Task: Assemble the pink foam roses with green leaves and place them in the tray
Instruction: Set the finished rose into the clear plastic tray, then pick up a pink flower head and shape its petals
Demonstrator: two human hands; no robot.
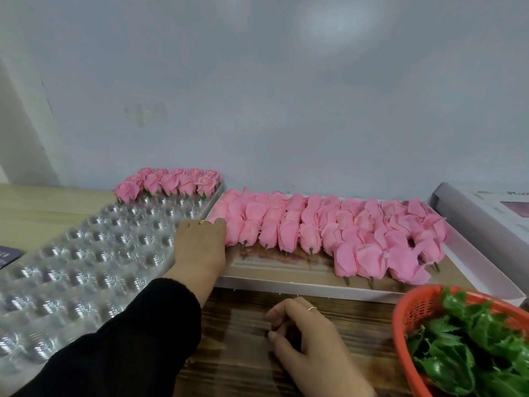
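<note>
Several loose pink foam roses with short stems lie in a shallow white box at centre right. My left hand reaches over the box's left end and touches the leftmost roses; its fingers bend away behind the knuckles, so any grip is hidden. A clear plastic tray with round cups lies on the left, and a group of finished roses with green leaves stands at its far end. My right hand rests on the wooden table with loosely curled fingers and holds nothing that I can see. Green leaves fill an orange basket at the lower right.
A grey wall rises right behind the tray and the box. At the far right lies a white box lid. A dark card shows at the left edge. Bare wooden tabletop lies between my hands.
</note>
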